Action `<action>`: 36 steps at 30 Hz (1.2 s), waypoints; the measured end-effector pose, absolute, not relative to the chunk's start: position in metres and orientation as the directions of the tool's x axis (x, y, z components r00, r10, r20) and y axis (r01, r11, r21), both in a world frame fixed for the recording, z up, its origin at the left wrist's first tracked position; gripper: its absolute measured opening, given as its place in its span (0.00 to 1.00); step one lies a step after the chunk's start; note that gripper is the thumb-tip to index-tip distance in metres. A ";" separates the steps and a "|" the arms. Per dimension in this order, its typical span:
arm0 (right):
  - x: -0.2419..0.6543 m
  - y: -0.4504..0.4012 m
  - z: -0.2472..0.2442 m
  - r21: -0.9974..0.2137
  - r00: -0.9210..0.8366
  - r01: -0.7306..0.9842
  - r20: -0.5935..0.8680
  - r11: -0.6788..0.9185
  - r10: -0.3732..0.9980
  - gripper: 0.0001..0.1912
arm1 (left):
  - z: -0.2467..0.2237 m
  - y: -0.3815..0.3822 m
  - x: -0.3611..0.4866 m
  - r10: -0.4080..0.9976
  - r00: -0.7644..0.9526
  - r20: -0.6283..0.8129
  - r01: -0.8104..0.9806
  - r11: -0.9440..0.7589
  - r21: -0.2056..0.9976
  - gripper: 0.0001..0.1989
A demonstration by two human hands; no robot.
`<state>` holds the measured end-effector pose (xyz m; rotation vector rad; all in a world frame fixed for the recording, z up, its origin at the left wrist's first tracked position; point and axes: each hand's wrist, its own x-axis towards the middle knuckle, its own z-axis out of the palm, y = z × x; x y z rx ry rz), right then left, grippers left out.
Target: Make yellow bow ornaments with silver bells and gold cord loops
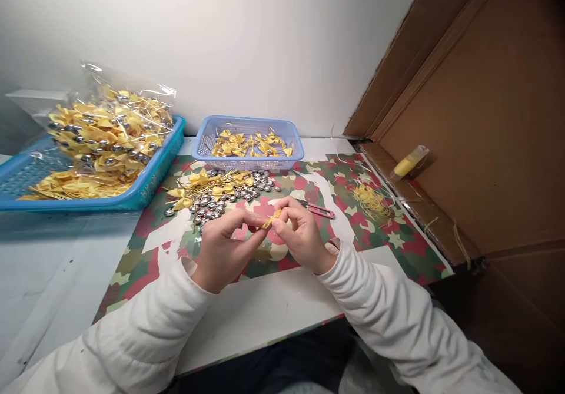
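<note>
My left hand (229, 244) and my right hand (300, 232) meet over the middle of the work mat. Between their fingertips they pinch a small yellow ribbon piece (271, 219), mostly covered by the fingers. Just beyond my left hand lies a pile of shiny silver beads (212, 207). Yellow ribbon bows (200, 179) with thin gold cords rest on and beside the beads. Behind my right hand, a pair of pink-handled thread snips (321, 210) lies on the mat, its front end partly hidden by that hand.
A blue basket (170, 161) at left holds a clear bag (110, 126) full of yellow bows with silver beads. A smaller blue basket (247, 163) with bows stands at the back. Yellow thread scraps (373, 201) lie right, near a yellow-filled tube (409, 162) by a cardboard wall (481, 117).
</note>
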<state>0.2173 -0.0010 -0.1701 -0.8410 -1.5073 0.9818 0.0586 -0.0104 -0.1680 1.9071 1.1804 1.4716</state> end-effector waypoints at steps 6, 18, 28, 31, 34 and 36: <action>0.227 -0.001 -0.158 -0.832 -0.275 0.068 0.515 0.551 0.812 0.09 | -0.168 -0.011 0.055 0.808 0.032 0.588 0.303 -0.568 0.765 0.04; 0.226 0.010 -0.164 -0.974 -0.309 -0.065 0.229 0.219 0.923 0.13 | -0.166 -0.004 0.053 0.662 0.182 0.727 0.437 -0.717 0.544 0.05; 0.229 0.014 -0.158 -0.910 -0.162 -0.173 0.404 0.377 0.900 0.12 | -0.169 0.004 0.052 0.585 0.356 0.728 0.549 -0.762 0.343 0.08; 0.238 0.022 -0.149 -0.860 -0.079 -0.321 0.441 0.396 0.894 0.11 | -0.170 0.007 0.051 0.617 0.345 0.707 0.568 -0.737 0.366 0.09; 0.253 0.028 -0.130 -0.810 0.045 -0.407 0.444 0.422 0.895 0.12 | -0.172 0.011 0.047 0.700 0.321 0.638 0.582 -0.678 0.450 0.10; 0.272 0.028 -0.109 -0.742 0.164 -0.472 0.457 0.476 0.874 0.12 | -0.174 0.013 0.043 0.736 0.334 0.590 0.591 -0.650 0.477 0.09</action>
